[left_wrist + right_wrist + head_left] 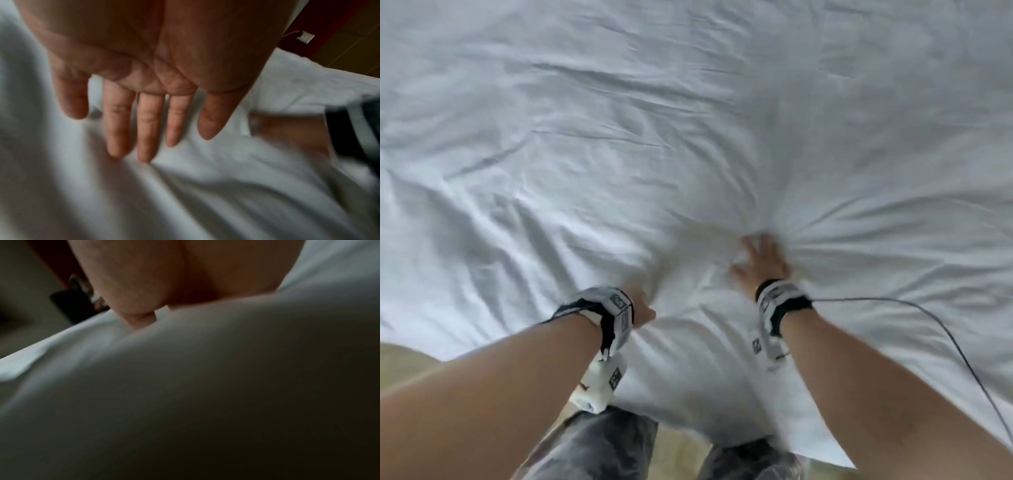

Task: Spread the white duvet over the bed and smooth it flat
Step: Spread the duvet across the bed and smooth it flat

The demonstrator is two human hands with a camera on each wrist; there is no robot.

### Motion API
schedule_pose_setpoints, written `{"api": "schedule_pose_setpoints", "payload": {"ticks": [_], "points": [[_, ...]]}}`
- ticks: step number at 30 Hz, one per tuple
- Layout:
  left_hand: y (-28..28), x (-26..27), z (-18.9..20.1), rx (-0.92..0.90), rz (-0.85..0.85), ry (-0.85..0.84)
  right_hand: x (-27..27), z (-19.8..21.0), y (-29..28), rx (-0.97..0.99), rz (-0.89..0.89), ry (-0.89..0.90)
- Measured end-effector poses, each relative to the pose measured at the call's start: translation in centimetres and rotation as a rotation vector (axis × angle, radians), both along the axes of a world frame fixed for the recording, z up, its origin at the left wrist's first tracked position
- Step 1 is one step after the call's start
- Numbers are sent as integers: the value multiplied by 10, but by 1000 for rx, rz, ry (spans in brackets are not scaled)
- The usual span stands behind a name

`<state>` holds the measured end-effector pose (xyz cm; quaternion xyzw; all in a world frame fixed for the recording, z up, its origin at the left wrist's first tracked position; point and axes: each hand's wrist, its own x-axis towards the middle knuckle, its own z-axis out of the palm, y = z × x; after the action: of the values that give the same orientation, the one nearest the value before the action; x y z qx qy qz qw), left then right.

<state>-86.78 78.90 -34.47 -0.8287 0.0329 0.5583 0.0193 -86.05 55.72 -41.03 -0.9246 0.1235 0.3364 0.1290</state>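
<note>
The white duvet [688, 137] lies spread over the bed and fills most of the head view, creased all over. My right hand [760, 260] presses flat on it with fingers spread, and folds radiate from its fingertips. My left hand [643, 308] sits lower left, near the duvet's front edge, mostly hidden behind its wrist band. In the left wrist view the left hand [144, 129] has straight fingers whose tips touch the duvet [205, 194]. The right wrist view shows only the palm of my right hand [144, 288] sunk behind a bulge of duvet [226, 402], its fingers hidden.
The duvet's near edge [808, 445] hangs over the bed side in front of my legs [599, 445]. Wooden floor [407, 363] shows at lower left. A thin cable [928, 311] runs from the right wrist across the duvet. A white plug [306, 37] sits by dark red furniture.
</note>
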Motion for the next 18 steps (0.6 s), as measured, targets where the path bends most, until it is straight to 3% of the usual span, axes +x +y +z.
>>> {"api": "schedule_pose_setpoints", "payload": {"ticks": [2,5,7,9,14,16,18], "points": [[54,30,11,48,18,-166,-49,-4,95,92,130,78],[110,73,29,87,32,-403,-96,25,207,377,273,238],[122,86,29,55,38,-425,-99,49,243,636,119,388],[121,83,27,-44,36,-396,-87,63,245,769,-143,360],[125,14,-1,-126,-171,-130,-20,64,155,407,-308,-171],[149,-20,-14,-66,-152,-63,4,57,112,204,-297,-232],[176,-41,-13,-7,-93,-18,10,45,90,39,-323,-163]]}}
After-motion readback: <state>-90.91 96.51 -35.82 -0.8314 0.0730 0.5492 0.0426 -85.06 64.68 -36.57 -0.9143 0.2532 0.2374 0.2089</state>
